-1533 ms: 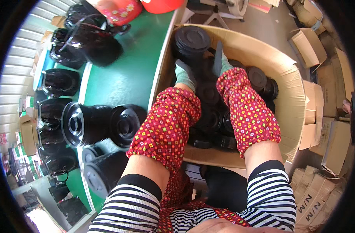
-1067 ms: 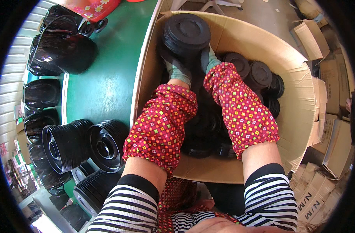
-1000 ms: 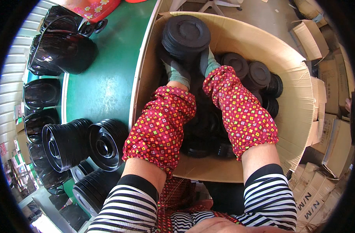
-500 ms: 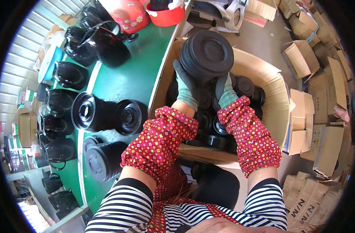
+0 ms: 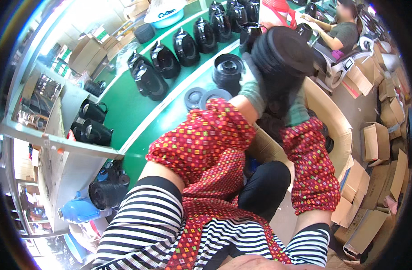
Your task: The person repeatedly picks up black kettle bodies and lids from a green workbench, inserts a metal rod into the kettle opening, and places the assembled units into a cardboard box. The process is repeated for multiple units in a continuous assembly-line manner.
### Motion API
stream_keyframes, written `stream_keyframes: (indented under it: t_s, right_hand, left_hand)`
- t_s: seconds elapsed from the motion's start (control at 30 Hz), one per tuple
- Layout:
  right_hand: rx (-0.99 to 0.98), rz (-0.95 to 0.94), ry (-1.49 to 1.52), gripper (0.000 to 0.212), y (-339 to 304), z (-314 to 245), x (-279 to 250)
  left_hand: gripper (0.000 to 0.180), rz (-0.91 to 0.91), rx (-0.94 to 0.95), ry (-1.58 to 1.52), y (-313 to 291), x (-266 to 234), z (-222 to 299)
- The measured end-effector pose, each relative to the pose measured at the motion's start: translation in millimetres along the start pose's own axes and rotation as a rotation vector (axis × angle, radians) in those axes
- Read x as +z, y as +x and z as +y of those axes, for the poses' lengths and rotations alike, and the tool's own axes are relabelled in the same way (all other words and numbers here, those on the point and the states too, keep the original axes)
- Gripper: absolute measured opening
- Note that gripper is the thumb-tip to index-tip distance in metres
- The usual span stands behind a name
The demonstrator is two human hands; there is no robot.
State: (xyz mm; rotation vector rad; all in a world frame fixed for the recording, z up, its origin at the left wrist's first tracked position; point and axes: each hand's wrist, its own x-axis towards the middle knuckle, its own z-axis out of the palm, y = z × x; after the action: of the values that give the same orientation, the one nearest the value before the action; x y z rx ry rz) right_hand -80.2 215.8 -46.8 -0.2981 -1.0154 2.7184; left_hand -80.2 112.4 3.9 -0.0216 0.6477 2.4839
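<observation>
Between my two gloved hands is a stack of round black plastic discs (image 5: 284,56), tilted and a little blurred, held up over the near side of a cardboard box. My left hand (image 5: 252,78) grips its left side, the palm of the glove pale green. Under and to the right of the stack, my right hand (image 5: 298,105) supports it, its fingers mostly hidden behind the discs. More black round parts lie in the cardboard box (image 5: 339,112) below. On the green bench beside my left hand stand another black stack (image 5: 227,69) and low flat discs (image 5: 196,96).
Shiny black jugs (image 5: 164,60) stand in a row along the green bench (image 5: 145,119). A red container (image 5: 278,9) is at the far end, near a seated co-worker (image 5: 345,33). Open cardboard cartons (image 5: 375,144) line the right side. A blue bottle (image 5: 82,209) is at lower left.
The view has swung left toward the bench. My hands have carried the disc stack from above the box toward the bench side, and it now tilts more.
</observation>
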Motion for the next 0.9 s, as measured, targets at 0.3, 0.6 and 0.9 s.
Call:
stream_keyframes:
  t_s: [0.3,0.6,0.9]
  right_hand:
    - [0.242,-0.092,0.002,0.089,-6.8,139.2,123.6]
    - [0.033,-0.176,-0.357,0.084,30.4,170.1,136.1]
    - [0.290,-0.150,-0.650,0.081,77.6,165.9,76.4]
  left_hand:
    - [0.104,0.191,0.045,-0.028,-97.7,-54.7,156.1]
    - [0.108,0.272,0.213,0.077,-63.0,-100.4,178.3]
    - [0.088,0.379,0.269,-0.070,-51.4,-132.0,140.3]
